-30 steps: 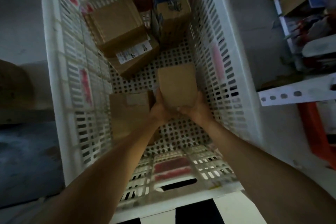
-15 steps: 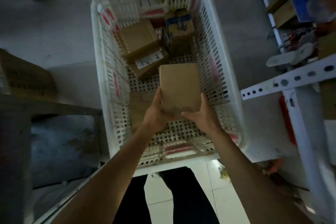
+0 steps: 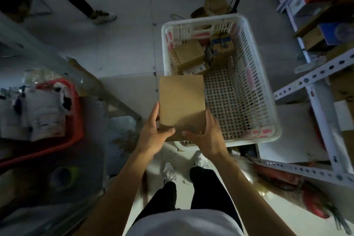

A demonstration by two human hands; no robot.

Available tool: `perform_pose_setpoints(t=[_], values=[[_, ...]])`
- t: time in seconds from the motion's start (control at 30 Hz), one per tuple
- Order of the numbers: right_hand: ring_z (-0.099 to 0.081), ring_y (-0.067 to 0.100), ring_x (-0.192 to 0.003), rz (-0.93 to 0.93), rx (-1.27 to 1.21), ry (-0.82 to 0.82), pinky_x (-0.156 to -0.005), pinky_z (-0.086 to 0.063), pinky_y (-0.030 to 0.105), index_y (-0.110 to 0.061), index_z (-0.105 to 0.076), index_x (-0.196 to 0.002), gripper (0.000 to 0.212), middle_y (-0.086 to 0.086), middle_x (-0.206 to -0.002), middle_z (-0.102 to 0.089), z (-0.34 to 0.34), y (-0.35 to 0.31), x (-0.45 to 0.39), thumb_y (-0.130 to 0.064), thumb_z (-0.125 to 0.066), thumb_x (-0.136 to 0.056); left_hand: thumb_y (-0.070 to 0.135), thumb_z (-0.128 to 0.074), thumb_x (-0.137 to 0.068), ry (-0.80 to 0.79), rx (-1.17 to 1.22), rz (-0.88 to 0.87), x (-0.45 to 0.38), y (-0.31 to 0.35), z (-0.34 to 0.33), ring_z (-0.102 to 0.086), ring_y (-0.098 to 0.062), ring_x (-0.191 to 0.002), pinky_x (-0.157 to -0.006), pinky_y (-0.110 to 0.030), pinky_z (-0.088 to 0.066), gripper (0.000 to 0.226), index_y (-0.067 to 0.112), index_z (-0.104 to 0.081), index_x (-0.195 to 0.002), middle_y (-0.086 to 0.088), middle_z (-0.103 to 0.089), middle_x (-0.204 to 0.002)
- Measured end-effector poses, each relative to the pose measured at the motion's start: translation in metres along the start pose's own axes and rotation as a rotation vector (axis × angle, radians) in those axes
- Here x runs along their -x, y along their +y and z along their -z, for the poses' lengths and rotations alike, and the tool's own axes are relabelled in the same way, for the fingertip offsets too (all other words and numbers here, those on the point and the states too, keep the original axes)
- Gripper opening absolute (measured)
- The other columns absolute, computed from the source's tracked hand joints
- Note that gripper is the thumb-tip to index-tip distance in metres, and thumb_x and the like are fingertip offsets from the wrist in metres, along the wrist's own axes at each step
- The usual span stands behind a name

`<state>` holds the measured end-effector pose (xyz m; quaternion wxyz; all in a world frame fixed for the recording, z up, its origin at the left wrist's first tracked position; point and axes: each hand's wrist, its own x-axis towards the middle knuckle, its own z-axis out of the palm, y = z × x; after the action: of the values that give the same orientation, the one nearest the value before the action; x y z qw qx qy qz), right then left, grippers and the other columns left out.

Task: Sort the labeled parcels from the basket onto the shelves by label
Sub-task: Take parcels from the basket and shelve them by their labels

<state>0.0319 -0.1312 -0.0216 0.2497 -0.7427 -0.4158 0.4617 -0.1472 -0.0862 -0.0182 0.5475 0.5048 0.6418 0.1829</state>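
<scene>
Both hands grip 1 plain brown parcel (image 3: 182, 105) above the near left corner of the white basket (image 3: 268, 105): the left hand (image 3: 153, 136) curls round its left edge, the right hand (image 3: 206, 136) round its right edge, thumbs on top. No label shows on the upper face, so its shelf cannot be told. At least 3 parcels (image 3: 189, 55) remain at the basket's far end, so sorting looks unfinished. The basket stands on a pale grey floor (image 3: 124, 44), white metal shelves (image 3: 316, 76) on the right, a red crate (image 3: 76, 132) on the left.

A parcel stockroom: white slotted-angle shelving (image 3: 314, 76) stacked with boxes, a white perforated basket (image 3: 268, 90) of cardboard parcels (image 3: 188, 56).
</scene>
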Motion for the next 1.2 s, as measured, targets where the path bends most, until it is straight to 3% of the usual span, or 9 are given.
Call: perform_pose_setpoints(t=[0.13,0.4,0.5,0.6,0.63,0.73,0.8,1.0,1.2], values=[[-0.051,0.028,-0.125,-0.04,0.058,-0.008,-0.103,-0.047,0.044,-0.013,-0.028,-0.154,0.107,0.012,-0.139,-0.05,-0.036,0.008,0.011,-0.042,-0.088,-0.07,0.012,-0.077,-0.084,-0.025,-0.066,0.036,0.008,-0.026,0.018,-0.043,-0.013,-0.132,-0.103,-0.025,-0.034,0.1,0.031,-0.014,-0.158,-0.002,-0.039,-0.154],[-0.046,0.031,-0.128,-0.069,0.082,0.017,-0.107,-0.042,0.048,-0.017,-0.02,-0.158,0.112,0.013,-0.141,-0.045,-0.059,0.024,0.001,-0.045,-0.086,-0.072,0.018,-0.073,-0.088,-0.041,-0.149,0.052,0.0,-0.045,0.017,-0.04,-0.012,-0.133,-0.099,-0.018,-0.027,0.098,0.028,-0.005,-0.158,-0.001,-0.033,-0.158],[-0.055,0.021,-0.115,-0.065,0.001,0.003,-0.096,-0.05,0.041,-0.023,-0.033,-0.147,0.088,0.006,-0.132,-0.052,-0.055,0.033,-0.003,-0.048,-0.081,-0.077,0.02,-0.072,-0.088,-0.019,-0.206,0.002,0.003,-0.04,0.011,-0.046,-0.006,-0.114,-0.093,-0.017,-0.037,0.096,0.025,-0.005,-0.158,-0.003,-0.044,-0.146],[-0.064,-0.005,-0.088,-0.116,-0.213,-0.023,-0.07,-0.052,0.016,-0.034,-0.044,-0.129,0.044,0.0,-0.128,-0.059,-0.046,0.033,-0.015,-0.047,-0.064,-0.093,0.022,-0.074,-0.086,0.006,-0.302,-0.055,0.006,-0.034,0.003,-0.055,-0.021,-0.113,-0.098,-0.037,-0.051,0.099,0.021,-0.005,-0.157,-0.013,-0.046,-0.137],[-0.064,-0.003,-0.09,-0.155,-0.239,-0.044,-0.07,-0.053,0.018,-0.033,-0.046,-0.131,0.039,0.002,-0.13,-0.059,-0.043,0.033,-0.021,-0.048,-0.057,-0.097,0.022,-0.073,-0.086,0.017,-0.355,-0.069,0.007,-0.032,0.001,-0.053,-0.025,-0.118,-0.102,-0.041,-0.049,0.1,0.024,-0.003,-0.158,-0.016,-0.04,-0.141],[-0.054,0.027,-0.124,-0.233,-0.275,-0.143,-0.102,-0.048,0.049,-0.033,-0.045,-0.141,0.044,0.007,-0.139,-0.053,-0.04,0.037,-0.039,-0.052,-0.042,-0.101,0.024,-0.064,-0.092,0.048,-0.573,-0.094,0.009,-0.03,-0.006,-0.032,-0.037,-0.141,-0.116,-0.046,-0.035,0.09,0.03,-0.003,-0.158,-0.02,-0.01,-0.158],[-0.051,0.03,-0.131,-0.307,-0.313,-0.182,-0.107,-0.043,0.051,-0.027,-0.05,-0.142,0.052,0.007,-0.141,-0.055,-0.039,0.04,-0.047,-0.056,-0.042,-0.1,0.034,-0.063,-0.092,0.043,-0.603,-0.052,0.006,-0.028,-0.011,-0.017,-0.043,-0.147,-0.117,-0.049,-0.027,0.087,0.031,-0.006,-0.157,-0.02,0.002,-0.161],[-0.063,0.021,-0.084,-0.386,-0.517,-0.308,-0.069,-0.045,0.035,-0.015,-0.068,-0.112,0.046,0.006,-0.096,-0.072,-0.028,0.046,-0.053,-0.055,-0.052,-0.096,0.085,-0.066,-0.056,0.122,-0.661,0.038,0.007,-0.024,-0.044,-0.008,-0.051,-0.143,-0.107,-0.067,-0.029,0.128,0.041,0.009,-0.151,-0.016,0.02,-0.159],[-0.071,0.019,-0.099,-0.243,-0.503,-0.346,-0.067,-0.058,0.028,-0.024,-0.066,-0.121,0.051,0.004,-0.114,-0.074,0.001,0.045,-0.039,-0.053,-0.072,-0.08,0.081,-0.066,-0.057,0.08,-0.521,0.076,0.013,-0.019,-0.05,-0.004,-0.049,-0.145,-0.109,-0.068,-0.019,0.125,0.048,0.013,-0.148,-0.015,0.018,-0.161]])
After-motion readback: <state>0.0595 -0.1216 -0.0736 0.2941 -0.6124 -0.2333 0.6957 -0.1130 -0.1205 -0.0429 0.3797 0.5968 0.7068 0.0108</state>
